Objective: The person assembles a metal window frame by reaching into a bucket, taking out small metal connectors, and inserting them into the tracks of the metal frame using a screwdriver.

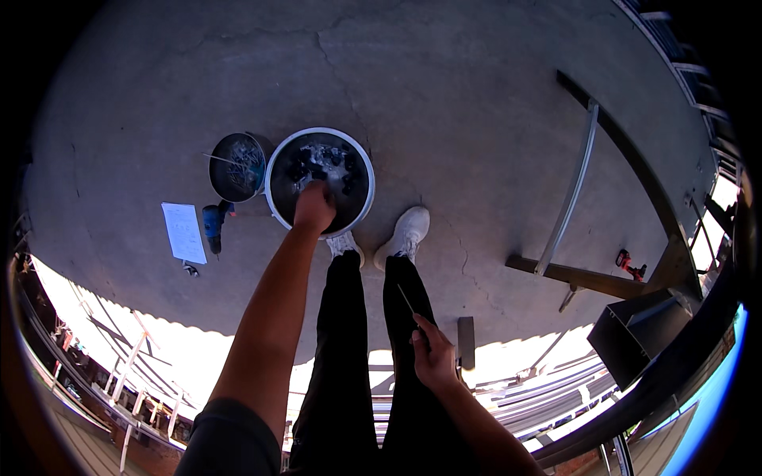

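My left hand (316, 205) reaches down into a round bucket (274, 190) with a pale rim. Its fingers point into the bucket and are hidden, so what they hold, if anything, does not show. Inside lie small black pieces (298, 169) and crumpled clear plastic (325, 155). Over my right leg, my right hand (434, 355) is closed around a thin metal rod (406, 298), which sticks up past the fingers; its lower end is hidden in the grip.
A smaller bucket (216, 181) of metal hardware stands left of the large one. Nearby lie a blue cordless drill (212, 226) and a printed sheet (183, 232). To the right are a dark metal frame (635, 151), a curved pale bar (573, 190) and a red power tool (629, 263).
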`<state>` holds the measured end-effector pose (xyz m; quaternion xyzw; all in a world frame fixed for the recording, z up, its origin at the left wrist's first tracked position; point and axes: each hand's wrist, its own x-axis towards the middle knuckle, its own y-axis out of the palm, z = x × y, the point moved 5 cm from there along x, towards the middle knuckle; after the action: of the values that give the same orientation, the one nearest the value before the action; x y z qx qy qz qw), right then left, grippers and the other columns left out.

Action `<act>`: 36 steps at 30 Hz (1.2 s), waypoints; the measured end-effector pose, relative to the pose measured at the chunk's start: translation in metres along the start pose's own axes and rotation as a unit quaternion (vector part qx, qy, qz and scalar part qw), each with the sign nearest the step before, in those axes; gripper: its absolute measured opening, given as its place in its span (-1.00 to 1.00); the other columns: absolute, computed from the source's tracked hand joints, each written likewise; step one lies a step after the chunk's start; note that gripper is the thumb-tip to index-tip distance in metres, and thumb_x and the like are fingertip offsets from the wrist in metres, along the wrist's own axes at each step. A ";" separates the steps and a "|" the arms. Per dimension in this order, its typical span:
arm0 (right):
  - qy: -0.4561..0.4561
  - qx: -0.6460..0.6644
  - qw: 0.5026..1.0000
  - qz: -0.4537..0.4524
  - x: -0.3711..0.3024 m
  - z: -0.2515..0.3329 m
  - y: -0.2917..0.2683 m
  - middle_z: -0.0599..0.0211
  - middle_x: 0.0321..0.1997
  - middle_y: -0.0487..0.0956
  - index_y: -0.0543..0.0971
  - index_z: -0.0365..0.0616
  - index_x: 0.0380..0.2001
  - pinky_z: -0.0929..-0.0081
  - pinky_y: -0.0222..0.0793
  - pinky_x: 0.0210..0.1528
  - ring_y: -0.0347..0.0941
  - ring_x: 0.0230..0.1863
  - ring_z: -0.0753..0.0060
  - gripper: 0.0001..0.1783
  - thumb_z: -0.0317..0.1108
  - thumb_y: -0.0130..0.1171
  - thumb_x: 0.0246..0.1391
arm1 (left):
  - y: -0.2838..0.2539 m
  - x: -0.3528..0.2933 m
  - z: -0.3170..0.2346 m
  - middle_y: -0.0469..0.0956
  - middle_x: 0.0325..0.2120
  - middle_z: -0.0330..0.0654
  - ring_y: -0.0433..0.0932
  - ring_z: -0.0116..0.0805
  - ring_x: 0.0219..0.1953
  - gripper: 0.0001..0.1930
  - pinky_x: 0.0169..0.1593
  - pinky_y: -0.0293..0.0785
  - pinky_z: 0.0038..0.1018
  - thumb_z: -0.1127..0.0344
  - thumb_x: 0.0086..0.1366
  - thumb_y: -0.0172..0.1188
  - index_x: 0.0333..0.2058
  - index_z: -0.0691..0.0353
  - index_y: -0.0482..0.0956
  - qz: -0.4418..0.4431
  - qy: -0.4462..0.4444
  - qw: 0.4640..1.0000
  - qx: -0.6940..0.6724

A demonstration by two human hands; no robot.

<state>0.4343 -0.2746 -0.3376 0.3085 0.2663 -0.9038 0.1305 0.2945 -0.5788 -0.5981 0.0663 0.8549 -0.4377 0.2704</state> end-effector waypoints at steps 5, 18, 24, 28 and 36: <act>0.038 -0.008 0.999 0.013 0.000 0.000 -0.001 0.13 -0.31 0.66 0.54 -0.21 0.24 0.41 0.53 -0.21 0.62 -0.32 0.32 -0.60 -0.46 0.14 0.36 | 0.001 0.001 0.021 0.67 -0.27 0.09 0.69 0.05 -0.15 -0.88 -0.05 0.55 -0.18 0.39 0.33 0.20 -0.19 0.25 0.58 0.010 -0.075 0.952 -0.297; 0.018 -0.011 1.000 0.005 0.004 0.005 0.003 0.15 -0.31 0.67 0.55 -0.19 0.23 0.43 0.52 -0.22 0.62 -0.32 0.33 -0.61 -0.43 0.13 0.37 | -0.005 0.021 -0.050 0.72 -0.15 0.04 0.66 0.12 0.01 -0.65 0.07 0.58 -0.09 0.13 0.22 0.36 -0.06 0.11 0.64 0.045 -0.030 0.999 0.001; 0.019 -0.006 1.000 -0.003 0.006 0.005 0.004 0.16 -0.32 0.67 0.55 -0.18 0.23 0.42 0.53 -0.23 0.62 -0.34 0.34 -0.61 -0.41 0.14 0.38 | -0.002 0.017 -0.025 0.71 -0.27 0.05 0.70 0.05 -0.12 -0.75 -0.05 0.58 -0.19 0.21 0.24 0.30 -0.15 0.16 0.61 -0.007 -0.041 0.986 -0.164; 0.063 0.004 0.998 0.017 0.006 0.004 0.006 0.01 -0.16 0.69 0.54 -0.16 0.22 0.28 0.59 -0.19 0.68 -0.28 0.13 -0.59 -0.49 0.16 0.33 | 0.003 0.004 0.024 0.60 -0.45 -0.15 0.57 -0.32 -0.37 -0.89 -0.26 0.44 -0.33 0.30 0.30 0.21 -0.30 0.18 0.57 0.047 -0.084 0.931 -0.351; 0.076 0.015 0.997 0.010 0.007 0.001 0.002 0.02 -0.19 0.69 0.54 -0.15 0.22 0.29 0.59 -0.19 0.68 -0.29 0.15 -0.60 -0.47 0.16 0.34 | -0.016 0.004 0.034 0.59 -0.48 -0.28 0.50 -0.50 -0.42 -0.81 -0.32 0.40 -0.38 0.20 0.36 0.31 -0.33 0.18 0.60 0.018 -0.177 0.929 -0.325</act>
<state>0.4298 -0.2774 -0.3424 0.3805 0.2588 -0.8804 0.1142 0.2992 -0.6160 -0.6052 -0.0888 0.8872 -0.1356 0.4320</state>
